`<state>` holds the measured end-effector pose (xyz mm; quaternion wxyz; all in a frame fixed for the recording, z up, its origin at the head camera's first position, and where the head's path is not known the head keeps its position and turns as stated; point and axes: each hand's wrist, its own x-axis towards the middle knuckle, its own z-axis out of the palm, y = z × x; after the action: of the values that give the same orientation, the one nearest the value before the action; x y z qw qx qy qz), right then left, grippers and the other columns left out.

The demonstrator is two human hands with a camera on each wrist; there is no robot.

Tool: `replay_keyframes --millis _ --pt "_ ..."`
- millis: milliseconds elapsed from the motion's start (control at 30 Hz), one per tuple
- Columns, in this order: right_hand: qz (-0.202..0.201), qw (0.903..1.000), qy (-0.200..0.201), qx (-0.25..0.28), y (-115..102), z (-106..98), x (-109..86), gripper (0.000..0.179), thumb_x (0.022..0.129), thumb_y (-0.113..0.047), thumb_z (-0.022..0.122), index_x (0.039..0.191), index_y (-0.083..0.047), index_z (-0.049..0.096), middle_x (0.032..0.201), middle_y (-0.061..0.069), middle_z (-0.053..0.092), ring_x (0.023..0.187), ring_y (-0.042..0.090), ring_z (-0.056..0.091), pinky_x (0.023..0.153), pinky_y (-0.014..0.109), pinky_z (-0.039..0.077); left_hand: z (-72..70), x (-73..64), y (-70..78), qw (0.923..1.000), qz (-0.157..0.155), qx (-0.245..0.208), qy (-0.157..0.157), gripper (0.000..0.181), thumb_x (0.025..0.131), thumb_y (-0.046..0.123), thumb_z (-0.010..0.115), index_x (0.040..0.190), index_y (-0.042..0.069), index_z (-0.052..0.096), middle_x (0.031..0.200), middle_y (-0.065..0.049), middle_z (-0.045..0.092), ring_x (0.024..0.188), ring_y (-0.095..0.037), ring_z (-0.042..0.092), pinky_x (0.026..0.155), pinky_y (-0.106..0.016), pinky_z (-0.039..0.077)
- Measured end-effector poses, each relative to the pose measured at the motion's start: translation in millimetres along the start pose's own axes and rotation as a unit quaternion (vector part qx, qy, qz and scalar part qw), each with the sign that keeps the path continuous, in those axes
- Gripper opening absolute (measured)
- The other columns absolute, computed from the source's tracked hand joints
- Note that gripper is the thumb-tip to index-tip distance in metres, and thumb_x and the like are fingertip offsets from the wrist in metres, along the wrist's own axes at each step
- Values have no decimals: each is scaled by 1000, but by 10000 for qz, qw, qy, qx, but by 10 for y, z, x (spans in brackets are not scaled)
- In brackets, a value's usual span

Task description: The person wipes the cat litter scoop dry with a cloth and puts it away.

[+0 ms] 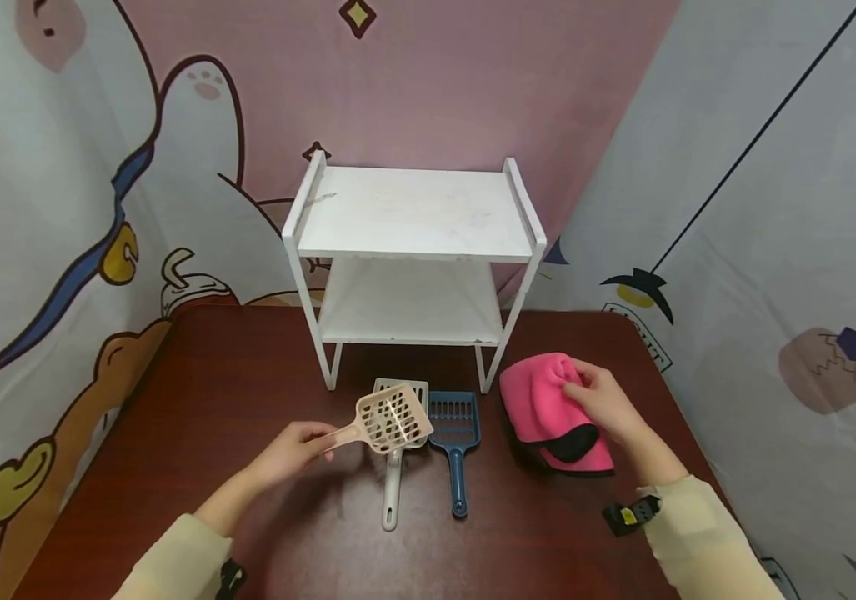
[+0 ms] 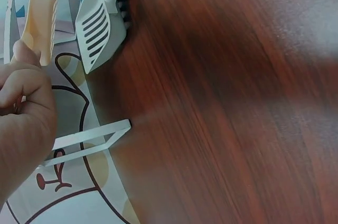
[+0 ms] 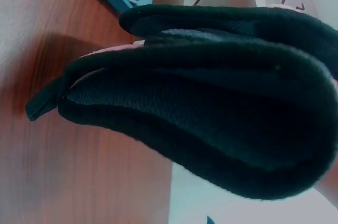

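My left hand point(image 1: 291, 452) pinches the handle of a beige slotted litter scoop point(image 1: 392, 419), raised over the table and tilted. Beneath it, partly covered in the head view, lies a light grey litter scoop point(image 1: 392, 492). A dark blue litter scoop point(image 1: 457, 467) lies just right of that one, its handle towards me. On the right, my right hand point(image 1: 606, 406) grips a folded pink fleece piece point(image 1: 540, 398) with black trim between thumb and fingers. Its black-edged openings and dark lining point(image 3: 211, 113) fill the right wrist view and hide that hand there.
A white two-tier shelf point(image 1: 416, 217) stands at the back of the brown wooden table point(image 1: 247, 367), behind the scoops. Cartoon-printed cloth point(image 1: 428, 92) hangs behind and at both sides.
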<state>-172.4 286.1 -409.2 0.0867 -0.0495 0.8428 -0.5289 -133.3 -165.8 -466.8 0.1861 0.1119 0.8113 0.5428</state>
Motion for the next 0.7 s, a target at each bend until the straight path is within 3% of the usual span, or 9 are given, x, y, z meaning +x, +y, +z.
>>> replay_keyframes --millis 67,300,400,700 --pt "-32 10000 -39 -9 -40 17 -3 33 93 -7 50 123 7 49 82 8 55 63 7 55 59 24 50 10 23 4 10000 2 62 -14 25 94 13 53 105 -8 63 69 -6 57 44 -2 33 41 -18 27" --pt "-180 9996 -181 -97 -177 81 -9 31 93 -8 51 122 4 51 84 12 55 62 10 55 58 24 50 58 120 49 9996 49 232 -120 22 94 12 53 102 -5 65 66 1 55 43 -2 32 41 -18 27" --pt "-258 9992 -235 -197 -246 137 -3 32 92 -6 51 122 3 52 86 13 55 64 10 55 59 24 50 89 160 88 9996 40 246 -129 22 93 12 54 103 -5 66 68 -4 58 44 -2 32 42 -18 27" --pt "-571 9947 -245 -817 -430 489 69 41 86 1 52 126 5 51 84 14 57 58 11 50 54 21 45 214 290 227 9980 364 327 -391 23 93 11 53 100 -7 65 67 -5 57 45 -1 30 44 -17 25"
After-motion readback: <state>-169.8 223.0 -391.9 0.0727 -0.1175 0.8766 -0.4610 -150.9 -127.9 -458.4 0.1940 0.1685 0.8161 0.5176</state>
